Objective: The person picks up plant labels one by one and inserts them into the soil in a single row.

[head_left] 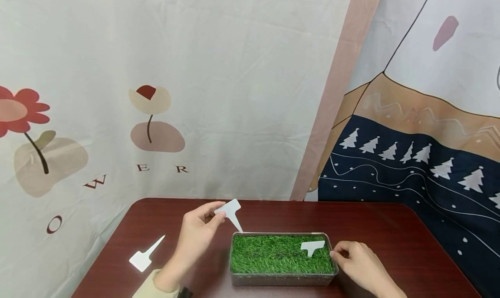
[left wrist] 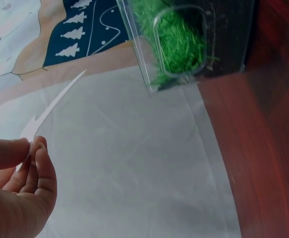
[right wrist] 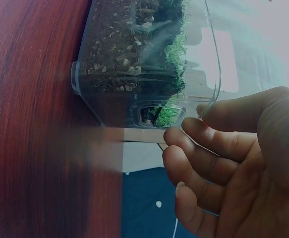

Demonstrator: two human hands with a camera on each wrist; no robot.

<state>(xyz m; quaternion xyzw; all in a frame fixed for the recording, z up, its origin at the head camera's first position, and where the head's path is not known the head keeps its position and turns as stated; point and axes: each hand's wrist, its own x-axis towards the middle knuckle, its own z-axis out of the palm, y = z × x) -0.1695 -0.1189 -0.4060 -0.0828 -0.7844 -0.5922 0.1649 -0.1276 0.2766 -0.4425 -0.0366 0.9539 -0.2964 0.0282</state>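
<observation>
My left hand (head_left: 197, 233) pinches a white T-shaped plant label (head_left: 231, 212) by its wide head, its pointed stem slanting down to the far left corner of the planter box (head_left: 281, 281). That box is clear plastic, with soil (right wrist: 122, 54) showing through its wall and green grass (head_left: 269, 255) on top. Thumb and forefinger of my right hand (head_left: 361, 263) pinch the rim at the box's right end. A second plant label (head_left: 312, 246) stands in the grass near that end, its lower stem hidden. A third plant label (head_left: 141, 260) lies on the table, left of my left forearm.
The dark red wooden table (head_left: 375, 222) runs back to a printed cloth (head_left: 242, 115) with flowers and letters. On the right hangs a dark blue cloth (head_left: 390, 172) with white trees. A pale sleeve (head_left: 156, 287) covers my left forearm.
</observation>
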